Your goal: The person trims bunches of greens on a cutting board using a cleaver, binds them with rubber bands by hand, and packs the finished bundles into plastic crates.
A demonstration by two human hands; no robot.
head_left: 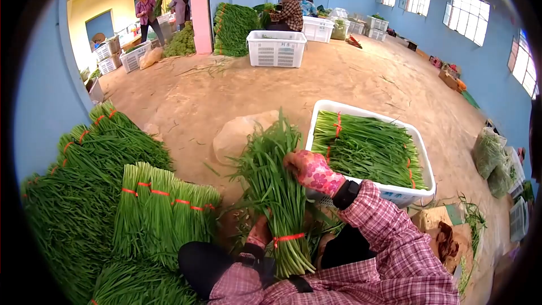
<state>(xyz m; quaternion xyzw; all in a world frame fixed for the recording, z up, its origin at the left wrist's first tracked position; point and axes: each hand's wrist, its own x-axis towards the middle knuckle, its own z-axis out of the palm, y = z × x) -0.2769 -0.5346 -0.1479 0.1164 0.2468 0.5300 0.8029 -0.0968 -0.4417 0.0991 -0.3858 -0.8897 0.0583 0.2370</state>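
A bundle of garlic chives (pixel 276 192), tied with a red band near its pale stem ends, is held upright in front of me, leaves away from me. My left hand (pixel 259 234) grips it from the left side and behind; its fingers are partly hidden by the stems. My right hand (pixel 314 171), in a pink floral glove, has its fingers curled closed at the leafy upper right of the same bundle. Just right of it stands a white crate (pixel 430 176) holding tied chive bundles (pixel 367 149). More tied bundles (pixel 164 209) are stacked at my left.
A pale plastic bag (pixel 240 135) lies on the floor beyond the bundle. Another white crate (pixel 276 49) stands farther off, near a seated person (pixel 289 14). Two people stand at the back left. Filled bags (pixel 490 155) line the right side, with cardboard (pixel 432 220) near my right.
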